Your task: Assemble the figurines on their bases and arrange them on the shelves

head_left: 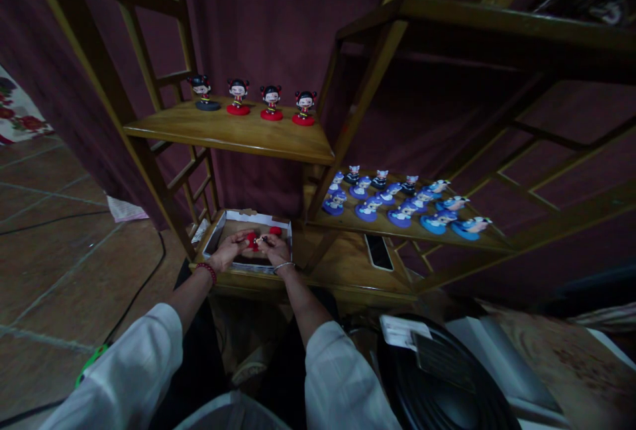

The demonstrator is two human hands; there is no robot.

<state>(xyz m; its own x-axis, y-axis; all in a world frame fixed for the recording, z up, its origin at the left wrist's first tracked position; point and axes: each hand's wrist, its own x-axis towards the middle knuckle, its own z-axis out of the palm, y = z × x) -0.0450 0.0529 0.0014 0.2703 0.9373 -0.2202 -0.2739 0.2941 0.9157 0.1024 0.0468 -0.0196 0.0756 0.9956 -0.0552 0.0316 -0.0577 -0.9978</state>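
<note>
Over a shallow white-rimmed cardboard box [216, 231], my two hands are close together. My left hand [229, 250] has its fingers closed on a small red base [252, 240]. Pinched in my right hand [275, 250] is a small figurine part [261, 240], pale and dark, close against the red piece. Whether the two are joined I cannot tell. Just beyond my right fingers, a red disc [275, 230] lies in the box. On the shelf above stand several black-haired figurines [271, 100], most on red bases and one on a dark base.
The wooden shelf [233, 135] overhangs the box. Blue and purple figurines [370, 208] crowd a shelf to the right, with a phone [379, 252] below them. A round black object [447, 377] stands near my right arm; a cable [144, 284] crosses the floor at left.
</note>
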